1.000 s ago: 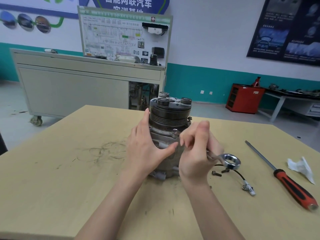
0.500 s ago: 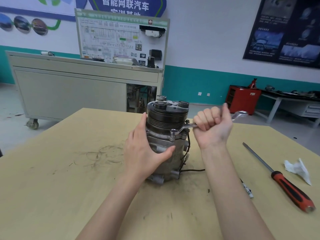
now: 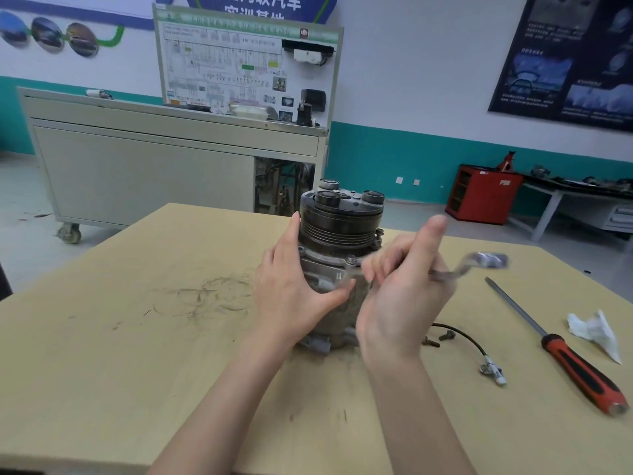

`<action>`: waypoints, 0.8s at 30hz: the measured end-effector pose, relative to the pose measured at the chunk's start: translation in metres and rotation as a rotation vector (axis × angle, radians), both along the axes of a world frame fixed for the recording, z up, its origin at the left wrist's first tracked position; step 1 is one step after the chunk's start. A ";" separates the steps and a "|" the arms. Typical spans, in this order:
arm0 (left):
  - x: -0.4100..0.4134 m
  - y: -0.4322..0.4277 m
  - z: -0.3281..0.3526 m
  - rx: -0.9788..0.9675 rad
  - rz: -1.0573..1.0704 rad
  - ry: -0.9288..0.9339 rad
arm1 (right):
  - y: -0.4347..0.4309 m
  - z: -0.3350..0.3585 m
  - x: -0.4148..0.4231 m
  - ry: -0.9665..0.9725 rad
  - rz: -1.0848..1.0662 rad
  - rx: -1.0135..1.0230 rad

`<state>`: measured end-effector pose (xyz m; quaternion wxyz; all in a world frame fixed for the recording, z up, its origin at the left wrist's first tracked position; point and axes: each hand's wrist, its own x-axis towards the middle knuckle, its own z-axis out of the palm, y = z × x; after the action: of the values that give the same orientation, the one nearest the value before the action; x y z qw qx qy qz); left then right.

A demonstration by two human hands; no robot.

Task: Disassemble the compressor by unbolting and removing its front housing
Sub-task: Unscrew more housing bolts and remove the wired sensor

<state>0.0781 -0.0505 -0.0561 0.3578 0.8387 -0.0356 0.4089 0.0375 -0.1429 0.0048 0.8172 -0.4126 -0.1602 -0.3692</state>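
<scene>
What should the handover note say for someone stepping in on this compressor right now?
Left hand holds the compressor, which stands upright on the table.
Right hand holds the wrench. It is blurred, with its near end by a flange bolt; I cannot tell whether it is seated.
Done: two loose bolts lie on the table to the right of the compressor.
Left: at least that flange bolt is in place, and the front housing is not yet off.
A screwdriver lies further right.
</scene>
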 end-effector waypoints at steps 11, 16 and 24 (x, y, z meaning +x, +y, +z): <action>0.002 0.001 -0.003 0.014 0.003 -0.022 | -0.003 0.002 0.000 -0.136 -0.145 0.002; 0.000 -0.001 -0.001 0.000 0.008 -0.002 | 0.007 -0.009 -0.005 -0.166 -0.213 -0.123; -0.004 0.004 -0.001 0.033 -0.026 0.019 | 0.013 -0.022 -0.012 -0.302 -0.219 -0.206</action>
<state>0.0741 -0.0466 -0.0573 0.3497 0.8478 -0.0498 0.3955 0.0255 -0.1301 -0.0167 0.6925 -0.4486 -0.2720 -0.4952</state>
